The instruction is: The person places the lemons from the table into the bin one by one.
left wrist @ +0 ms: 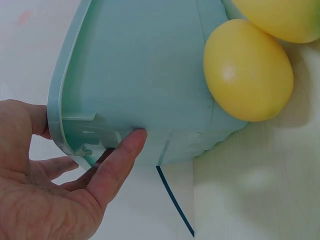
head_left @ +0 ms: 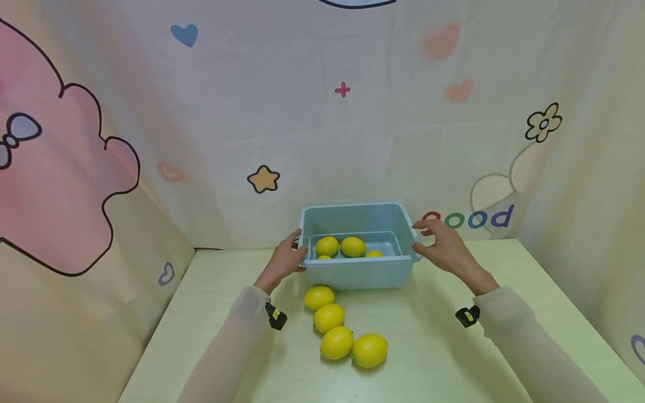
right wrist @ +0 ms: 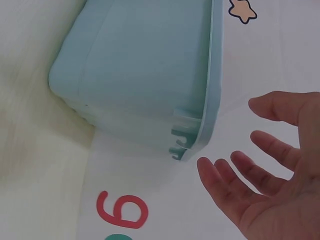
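Observation:
A light blue plastic bin [head_left: 360, 274] stands at the back of the table with several yellow lemons [head_left: 353, 247] inside. My left hand [head_left: 284, 261] holds the bin's left end: in the left wrist view the thumb is at the rim and a finger [left wrist: 120, 160] lies against the side wall. At the right end, my right hand [head_left: 445, 249] has its fingers spread and loosely bent. The right wrist view shows these fingertips [right wrist: 204, 165] just off the rim, holding nothing. In front of the bin, several more lemons [head_left: 329, 318] lie in a bent row.
The pale table [head_left: 443, 347] ends at a printed curtain [head_left: 353, 140] close behind the bin. The nearest loose lemon [head_left: 319, 298] lies right by the bin's front left corner. More curtain hangs along both sides.

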A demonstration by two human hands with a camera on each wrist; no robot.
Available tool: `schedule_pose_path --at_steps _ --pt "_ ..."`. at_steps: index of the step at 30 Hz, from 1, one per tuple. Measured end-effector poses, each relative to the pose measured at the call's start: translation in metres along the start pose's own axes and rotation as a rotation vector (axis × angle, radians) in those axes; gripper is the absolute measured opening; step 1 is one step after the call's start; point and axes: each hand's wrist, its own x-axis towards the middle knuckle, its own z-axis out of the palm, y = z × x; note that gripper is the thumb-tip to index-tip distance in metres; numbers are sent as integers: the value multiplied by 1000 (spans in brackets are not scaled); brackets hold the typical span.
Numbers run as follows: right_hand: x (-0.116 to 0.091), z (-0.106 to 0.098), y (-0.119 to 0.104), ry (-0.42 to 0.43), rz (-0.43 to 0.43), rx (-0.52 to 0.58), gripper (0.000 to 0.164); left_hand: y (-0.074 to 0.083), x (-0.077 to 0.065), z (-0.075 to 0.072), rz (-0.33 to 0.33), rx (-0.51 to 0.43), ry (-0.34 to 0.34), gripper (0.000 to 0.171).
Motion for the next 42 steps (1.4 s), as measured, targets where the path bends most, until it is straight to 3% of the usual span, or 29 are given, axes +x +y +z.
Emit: schedule_pose_path --at_steps 9,16,29,42 --pt "11 2 11 -65 194 206 56 1 -1 0 1 -2 2 65" --pt "17 8 19 -110 277 331 58 1 -1 0 -1 -18 -1 66" --pt "25 12 26 -165 322 383 63 -1 1 -1 1 -30 0 66" --pt "28 15 31 -211 323 368 58 -1 1 0 -2 -26 4 66"
